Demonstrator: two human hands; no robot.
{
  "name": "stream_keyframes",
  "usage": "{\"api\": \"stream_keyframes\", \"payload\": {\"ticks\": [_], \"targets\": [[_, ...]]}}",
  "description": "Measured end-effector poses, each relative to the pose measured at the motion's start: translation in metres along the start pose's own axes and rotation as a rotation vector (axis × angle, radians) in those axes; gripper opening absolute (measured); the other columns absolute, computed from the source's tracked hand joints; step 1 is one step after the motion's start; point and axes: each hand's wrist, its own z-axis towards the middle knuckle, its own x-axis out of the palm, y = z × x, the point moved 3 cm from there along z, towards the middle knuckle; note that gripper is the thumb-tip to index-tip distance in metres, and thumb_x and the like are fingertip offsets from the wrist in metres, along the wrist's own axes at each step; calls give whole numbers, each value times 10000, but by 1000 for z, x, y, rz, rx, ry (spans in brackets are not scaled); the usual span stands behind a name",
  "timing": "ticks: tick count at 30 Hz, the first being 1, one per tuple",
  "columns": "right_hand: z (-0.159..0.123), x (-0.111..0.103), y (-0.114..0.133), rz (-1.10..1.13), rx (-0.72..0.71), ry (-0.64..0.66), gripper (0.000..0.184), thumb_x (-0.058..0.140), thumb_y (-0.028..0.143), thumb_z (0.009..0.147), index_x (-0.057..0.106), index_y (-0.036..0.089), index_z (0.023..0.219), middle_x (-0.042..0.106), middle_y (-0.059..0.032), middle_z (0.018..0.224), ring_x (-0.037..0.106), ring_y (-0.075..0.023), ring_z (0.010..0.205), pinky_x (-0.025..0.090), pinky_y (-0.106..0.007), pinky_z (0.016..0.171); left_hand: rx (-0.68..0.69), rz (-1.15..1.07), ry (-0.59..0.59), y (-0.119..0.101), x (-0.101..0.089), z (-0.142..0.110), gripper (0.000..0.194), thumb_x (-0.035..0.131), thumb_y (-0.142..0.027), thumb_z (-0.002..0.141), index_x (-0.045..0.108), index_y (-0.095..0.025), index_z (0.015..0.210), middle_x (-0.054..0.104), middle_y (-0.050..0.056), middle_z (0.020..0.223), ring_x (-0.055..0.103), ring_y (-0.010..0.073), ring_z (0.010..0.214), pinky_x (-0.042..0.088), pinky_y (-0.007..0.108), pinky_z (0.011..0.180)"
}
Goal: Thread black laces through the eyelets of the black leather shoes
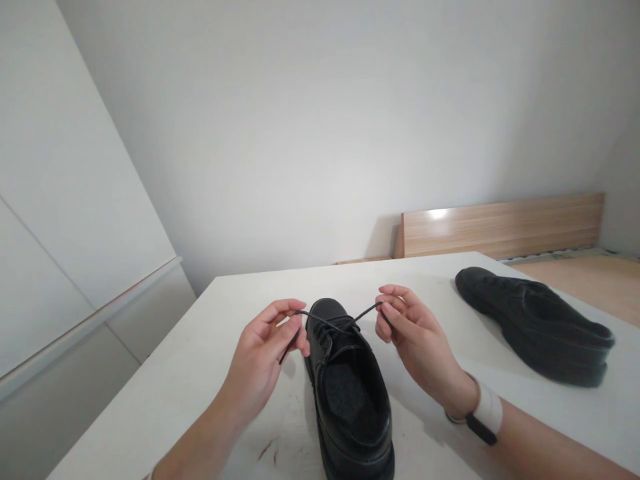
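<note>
A black lace-up shoe (350, 393) stands upright on the white table, toe pointing away from me and heel nearest. Left of its toe, my left hand (275, 343) pinches one end of the black shoelace (320, 318), with a short tail hanging below the fingers. To the right, my right hand (405, 320) pinches the other lace end between thumb and fingers. Both lace ends stretch out above the shoe's eyelets and cross over the tongue. Whether they are looped around each other I cannot tell.
A second black shoe (535, 320) lies at the right of the white table (250, 293). Behind the table stand a wooden headboard (500, 225) and a pale wall. A white cabinet (65, 200) rises at the left. My right wrist wears a band (487, 410).
</note>
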Motion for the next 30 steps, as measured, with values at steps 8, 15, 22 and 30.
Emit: {"api": "stream_keyframes", "payload": {"ticks": [8, 15, 22, 30], "targets": [[-1, -2, 0, -212, 142, 102, 378, 707, 535, 824, 677, 164, 892, 525, 48, 488, 456, -90, 436, 310, -224, 443, 31, 238, 86, -5, 3, -5, 377, 557, -467, 950, 737, -151, 849, 635, 13, 568, 553, 135, 578, 432, 253, 617], [5, -1, -12, -446, 166, 256, 402, 750, 536, 762, 681, 147, 837, 590, 2, 676, 504, -123, 593, 404, -258, 538, -79, 558, 113, 12, -1, 5, 141, 699, -309, 819, 665, -172, 827, 638, -1, 738, 576, 148, 700, 436, 255, 658], [1, -1, -11, -659, 50, 233, 283, 618, 453, 873, 629, 171, 847, 601, -31, 765, 525, -168, 673, 422, -317, 613, 64, 802, 108, 8, 3, 0, 93, 586, -261, 857, 630, -195, 809, 609, -10, 738, 555, 153, 701, 426, 267, 666], [-3, 0, -9, -789, -70, 234, 196, 499, 379, 933, 555, 193, 953, 604, -53, 893, 556, -198, 791, 451, -351, 710, 206, 909, 15, 8, 3, -1, 66, 539, -259, 880, 580, -214, 903, 619, 0, 808, 588, 173, 768, 458, 293, 736]]}}
